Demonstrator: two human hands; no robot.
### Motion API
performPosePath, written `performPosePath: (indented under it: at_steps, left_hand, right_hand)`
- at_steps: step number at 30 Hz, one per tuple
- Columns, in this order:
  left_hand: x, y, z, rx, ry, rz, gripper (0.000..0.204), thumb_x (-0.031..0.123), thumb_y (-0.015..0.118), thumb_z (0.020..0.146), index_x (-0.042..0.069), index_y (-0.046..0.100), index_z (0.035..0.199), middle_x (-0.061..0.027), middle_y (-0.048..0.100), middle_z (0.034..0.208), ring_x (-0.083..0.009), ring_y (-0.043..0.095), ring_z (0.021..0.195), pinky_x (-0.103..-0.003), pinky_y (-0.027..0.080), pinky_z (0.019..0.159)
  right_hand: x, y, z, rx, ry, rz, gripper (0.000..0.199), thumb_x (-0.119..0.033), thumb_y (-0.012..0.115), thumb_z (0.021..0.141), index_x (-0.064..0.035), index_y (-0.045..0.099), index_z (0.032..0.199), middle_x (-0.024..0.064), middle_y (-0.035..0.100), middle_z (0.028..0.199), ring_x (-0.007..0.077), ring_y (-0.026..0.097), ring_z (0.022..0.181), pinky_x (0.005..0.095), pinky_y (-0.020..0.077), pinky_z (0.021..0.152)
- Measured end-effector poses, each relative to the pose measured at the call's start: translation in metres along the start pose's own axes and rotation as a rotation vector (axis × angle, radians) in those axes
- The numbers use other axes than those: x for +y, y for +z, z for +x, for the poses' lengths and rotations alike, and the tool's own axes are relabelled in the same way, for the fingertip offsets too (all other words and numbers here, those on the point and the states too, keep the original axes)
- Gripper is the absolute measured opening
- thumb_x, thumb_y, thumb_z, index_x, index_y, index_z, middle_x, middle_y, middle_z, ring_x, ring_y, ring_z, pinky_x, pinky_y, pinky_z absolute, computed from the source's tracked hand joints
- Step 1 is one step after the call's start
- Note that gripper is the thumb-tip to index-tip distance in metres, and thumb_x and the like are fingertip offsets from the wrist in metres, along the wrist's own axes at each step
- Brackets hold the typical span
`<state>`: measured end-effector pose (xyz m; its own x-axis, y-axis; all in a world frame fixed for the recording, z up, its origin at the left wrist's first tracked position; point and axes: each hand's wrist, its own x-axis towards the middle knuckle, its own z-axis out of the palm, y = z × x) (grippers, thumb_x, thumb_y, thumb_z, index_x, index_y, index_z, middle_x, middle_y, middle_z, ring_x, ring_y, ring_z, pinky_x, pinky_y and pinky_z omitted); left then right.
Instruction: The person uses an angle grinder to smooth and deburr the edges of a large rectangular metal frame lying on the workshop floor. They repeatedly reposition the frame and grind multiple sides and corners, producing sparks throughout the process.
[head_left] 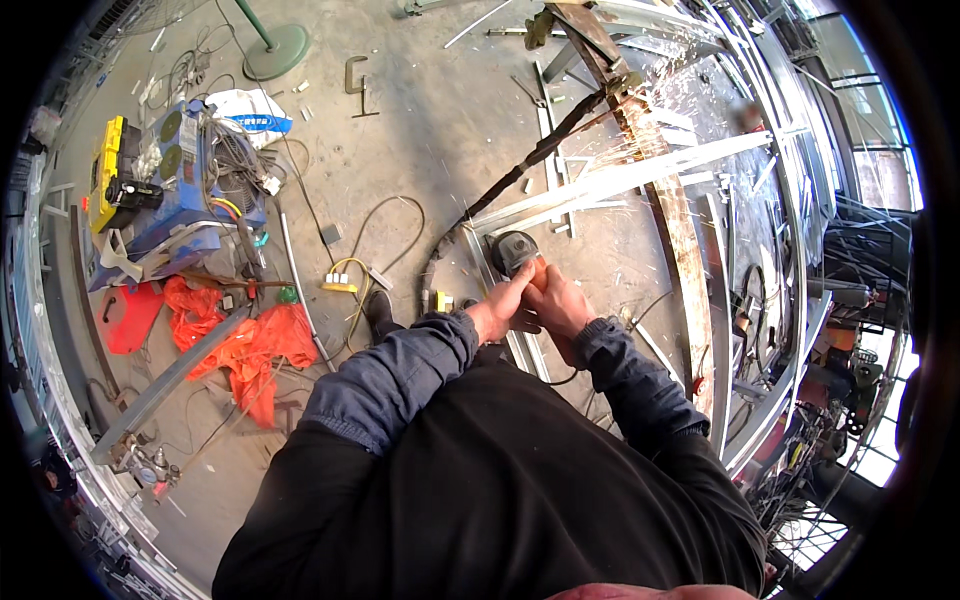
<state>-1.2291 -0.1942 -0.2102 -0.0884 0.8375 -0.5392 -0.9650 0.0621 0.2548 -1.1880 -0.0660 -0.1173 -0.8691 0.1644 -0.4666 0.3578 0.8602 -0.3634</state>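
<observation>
Long steel bar (pixel 620 178) lying across the concrete floor (pixel 440 130), rigid and heavy, sparks at its far end; angle grinder (pixel 513 252) on its near end, compact, likely vibrating, clasped by left hand (pixel 500 310) and right hand (pixel 558 305) around the body.

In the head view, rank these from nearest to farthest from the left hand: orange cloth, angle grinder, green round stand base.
1. angle grinder, touching the left hand, just above it.
2. orange cloth, on the floor to the left.
3. green round stand base, far up-left.
</observation>
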Motion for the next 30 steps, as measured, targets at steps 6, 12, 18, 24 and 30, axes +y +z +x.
performPosePath:
  at_steps: [6,12,18,24,30]
  left_hand:
    - [0.007,-0.007,-0.005,0.068,-0.001,0.041,0.084,0.082,0.044,0.091,0.009,0.060,0.131,-0.0150,0.068,0.115,-0.0305,0.070,0.097,-0.045,0.059,0.079]
    - [0.010,-0.013,-0.006,0.043,0.014,0.039,0.084,0.082,0.044,0.092,0.010,0.057,0.135,-0.0150,0.067,0.119,-0.0316,0.069,0.101,-0.046,0.058,0.084]
    - [0.001,-0.006,-0.013,0.043,0.037,-0.001,0.089,0.081,0.050,0.090,0.006,0.056,0.137,-0.0170,0.067,0.121,-0.0349,0.070,0.097,-0.046,0.059,0.079]
    - [-0.008,0.001,-0.016,-0.008,0.023,-0.032,0.085,0.079,0.047,0.092,0.008,0.054,0.139,-0.0173,0.065,0.126,-0.0369,0.068,0.106,-0.048,0.057,0.085]
    - [0.006,-0.011,-0.013,0.015,0.007,0.009,0.084,0.079,0.046,0.093,0.009,0.055,0.138,-0.0176,0.065,0.126,-0.0367,0.067,0.106,-0.049,0.056,0.090]
  right_hand:
    - [-0.010,0.000,0.002,0.000,0.011,0.009,0.041,-0.038,0.061,0.095,-0.0002,0.061,0.111,0.0320,0.066,0.098,0.0495,0.068,0.091,0.0519,0.0551,0.077]
    - [-0.002,0.017,0.009,0.073,0.221,0.256,0.056,-0.045,0.064,0.092,0.0079,0.059,0.110,0.0349,0.068,0.096,0.0496,0.068,0.097,0.0513,0.0550,0.081]
    - [-0.011,0.006,-0.001,0.013,0.074,0.031,0.058,-0.048,0.063,0.093,0.0075,0.059,0.110,0.0353,0.068,0.099,0.0495,0.068,0.098,0.0511,0.0550,0.082]
    - [0.001,0.012,-0.007,0.025,0.142,0.096,0.058,-0.047,0.064,0.094,0.0087,0.058,0.109,0.0360,0.068,0.100,0.0499,0.068,0.097,0.0522,0.0549,0.082]
    - [-0.003,0.013,0.007,-0.006,0.175,0.142,0.052,-0.046,0.060,0.096,0.0015,0.060,0.117,0.0334,0.066,0.100,0.0496,0.068,0.096,0.0520,0.0547,0.082]
